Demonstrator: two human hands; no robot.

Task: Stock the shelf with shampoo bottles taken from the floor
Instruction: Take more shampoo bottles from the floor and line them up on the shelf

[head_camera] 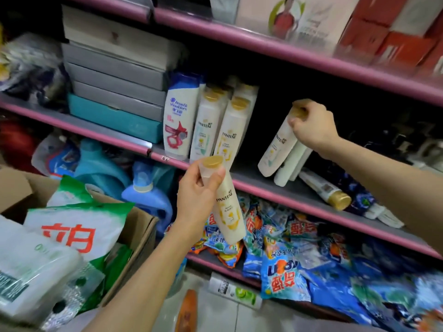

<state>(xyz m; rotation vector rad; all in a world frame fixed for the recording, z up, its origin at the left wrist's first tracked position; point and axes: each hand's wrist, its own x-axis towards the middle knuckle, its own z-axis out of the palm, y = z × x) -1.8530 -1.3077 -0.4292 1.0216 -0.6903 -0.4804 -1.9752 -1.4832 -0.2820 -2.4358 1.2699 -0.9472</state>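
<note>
From the head view, a cream Pantene bottle (229,207) is gripped near its gold cap by the left hand (199,200), in front of the pink-edged shelf (271,194). A tilted white bottle (279,142) on that shelf is pinched at its cap by the right hand (310,125).

Pink-edged middle shelf (282,195): stacked grey boxes (115,75) on a teal box (115,118) at left; beside them a Head & Shoulders bottle (177,121) and upright Pantene bottles (215,125). Further right, leaning Pantene bottles (278,144) and one bottle lying flat (326,189). Lower shelf (215,262): detergent sachets (285,255). Floor (215,312): two bottles (233,292) and a cardboard box (134,233).
</note>
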